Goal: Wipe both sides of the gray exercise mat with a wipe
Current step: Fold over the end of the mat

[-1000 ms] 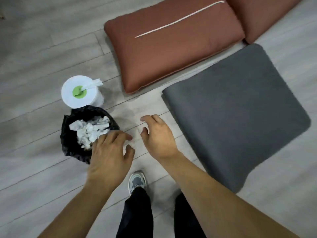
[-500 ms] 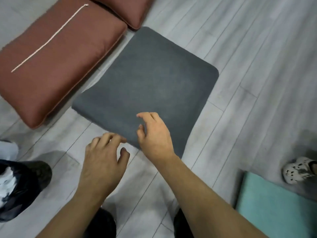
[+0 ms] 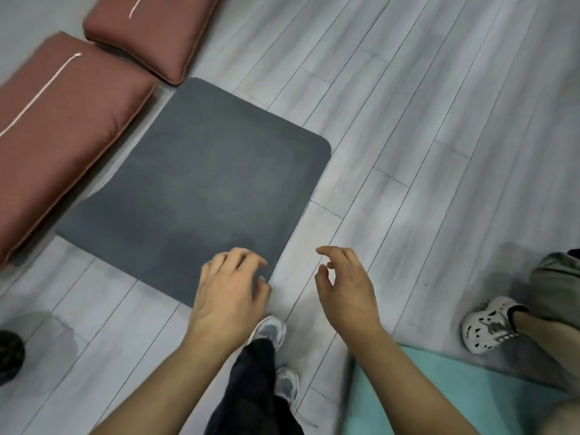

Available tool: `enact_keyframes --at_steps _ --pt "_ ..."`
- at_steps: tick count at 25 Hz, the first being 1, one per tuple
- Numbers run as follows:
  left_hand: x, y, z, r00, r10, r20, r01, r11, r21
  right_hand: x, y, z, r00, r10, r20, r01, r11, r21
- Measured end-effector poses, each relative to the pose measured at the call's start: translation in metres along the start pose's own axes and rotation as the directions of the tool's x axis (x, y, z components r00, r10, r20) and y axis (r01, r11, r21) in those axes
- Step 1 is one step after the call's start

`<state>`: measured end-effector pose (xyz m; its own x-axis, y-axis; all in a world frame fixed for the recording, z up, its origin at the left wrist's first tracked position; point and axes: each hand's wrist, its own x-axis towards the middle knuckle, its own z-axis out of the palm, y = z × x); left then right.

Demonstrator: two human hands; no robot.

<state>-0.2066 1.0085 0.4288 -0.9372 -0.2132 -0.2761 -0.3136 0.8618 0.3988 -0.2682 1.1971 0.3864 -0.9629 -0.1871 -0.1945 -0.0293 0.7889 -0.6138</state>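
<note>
The gray exercise mat [image 3: 201, 186] lies flat on the pale plank floor, with a darker damp-looking patch near its near corner. My left hand [image 3: 230, 293] hovers over that near corner, fingers loosely curled, holding nothing. Just right of the mat and over bare floor is my right hand [image 3: 346, 293], its fingers relaxed and spread, also holding nothing. No wipe shows in either hand, and no wipe container is in view.
Two reddish-brown cushions [image 3: 62, 120] [image 3: 153, 29] lie left and behind the mat. A teal mat [image 3: 439, 394] lies at lower right, beside another person's foot in a white clog [image 3: 486, 324]. The black bin's edge [image 3: 9, 356] shows at far left. My own feet [image 3: 270, 331] stand below the mat.
My view has swung right, away from the bin and the wipe tub. Both hands moved off the bin to the mat's near corner, and my right hand is now off the mat's right side.
</note>
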Motion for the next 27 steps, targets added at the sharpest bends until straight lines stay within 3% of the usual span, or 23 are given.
enact_keyframes --at_steps 7,13,17,22,27 --pt "0.094 0.077 0.029 0.997 -0.070 0.017 0.071 0.997 -0.031 0.105 0.048 -0.059 0.999 -0.013 0.050 0.013 1.000 0.005" --pt "0.210 0.139 0.044 0.989 -0.145 0.010 0.145 0.985 -0.091 0.258 0.080 -0.101 0.982 -0.111 0.153 0.128 0.985 -0.112" --pt "0.275 0.156 0.047 0.979 -0.206 0.009 0.206 0.975 -0.089 0.353 0.085 -0.117 0.970 -0.155 0.185 0.175 0.980 -0.096" --pt "0.349 0.148 0.073 0.947 -0.321 0.028 0.322 0.941 -0.108 0.450 0.104 -0.079 0.896 -0.233 0.377 0.305 0.942 -0.142" --pt "0.450 0.089 0.150 0.870 -0.494 0.005 0.493 0.869 -0.038 0.585 0.148 0.038 0.750 -0.372 0.547 0.507 0.854 -0.115"
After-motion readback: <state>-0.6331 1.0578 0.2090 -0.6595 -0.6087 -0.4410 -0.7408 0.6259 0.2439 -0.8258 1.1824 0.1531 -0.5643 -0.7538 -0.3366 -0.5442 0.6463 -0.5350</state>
